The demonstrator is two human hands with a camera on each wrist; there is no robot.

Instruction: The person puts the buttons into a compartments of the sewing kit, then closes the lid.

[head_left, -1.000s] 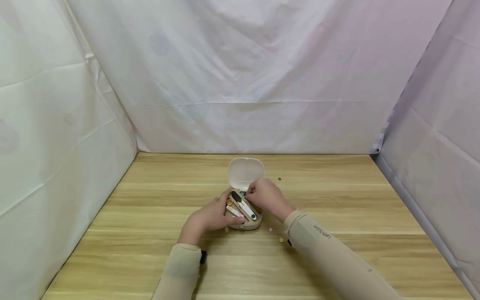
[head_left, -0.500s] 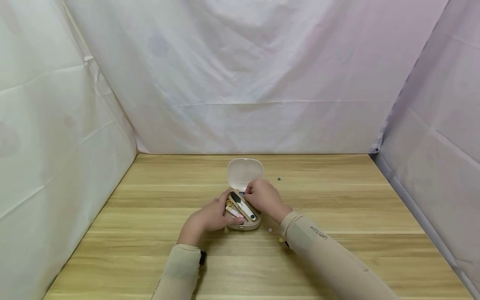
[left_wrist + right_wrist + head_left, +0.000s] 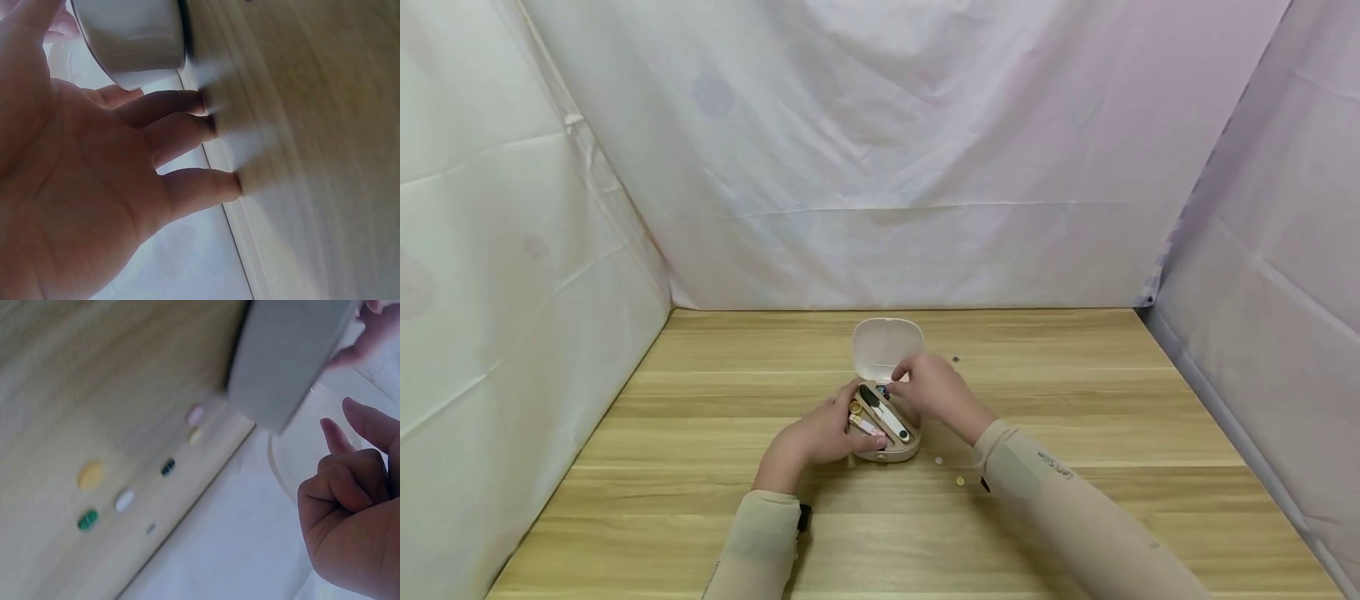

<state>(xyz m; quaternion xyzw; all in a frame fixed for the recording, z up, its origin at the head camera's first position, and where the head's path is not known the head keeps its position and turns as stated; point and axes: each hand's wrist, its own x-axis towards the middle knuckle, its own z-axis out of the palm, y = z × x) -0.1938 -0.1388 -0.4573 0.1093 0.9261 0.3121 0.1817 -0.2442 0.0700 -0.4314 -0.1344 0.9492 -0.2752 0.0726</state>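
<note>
An open sewing box (image 3: 898, 456) stands on the table, its clear lid (image 3: 887, 342) tipped back. Inside lie white-handled thread snips (image 3: 891, 419), a gold ring-shaped piece (image 3: 855, 407) and a pale strip with pink and yellow marks (image 3: 865, 424). My left hand (image 3: 820, 429) holds the box between thumb at the front and index finger at the back left; its other fingertips rest on the table. Above the back right compartment, where small blue and dark pieces (image 3: 882, 389) show, is my right hand (image 3: 936, 387). Its thumb and index finger stand apart with nothing between them; the other fingers are curled.
Several buttons lie right of the box, among them a yellow button (image 3: 91, 475), a green button (image 3: 88, 519), a white button (image 3: 124, 500) and a pink button (image 3: 195, 414). A grey button (image 3: 956, 359) lies farther back. White cloth (image 3: 895, 167) hangs behind the table.
My right hand has lifted slightly from the compartment, and its thumb and index finger have parted. My left hand keeps its hold on the box.
</note>
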